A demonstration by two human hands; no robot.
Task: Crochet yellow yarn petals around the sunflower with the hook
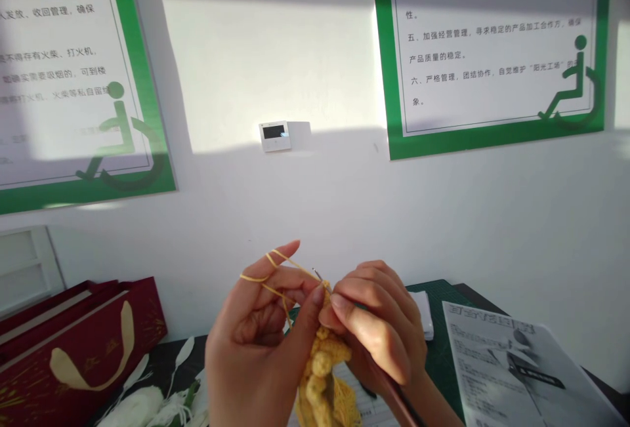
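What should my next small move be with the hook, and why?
Probably catch the yarn with the hook: the metal tip of the crochet hook, held in the right hand, sits against the taut yellow yarn running from the raised left hand, just above the yellow crocheted piece.

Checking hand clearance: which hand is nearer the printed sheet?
Right. The right hand is just left of the printed sheet, with a small gap. The left hand is farther away, on the other side of the right hand.
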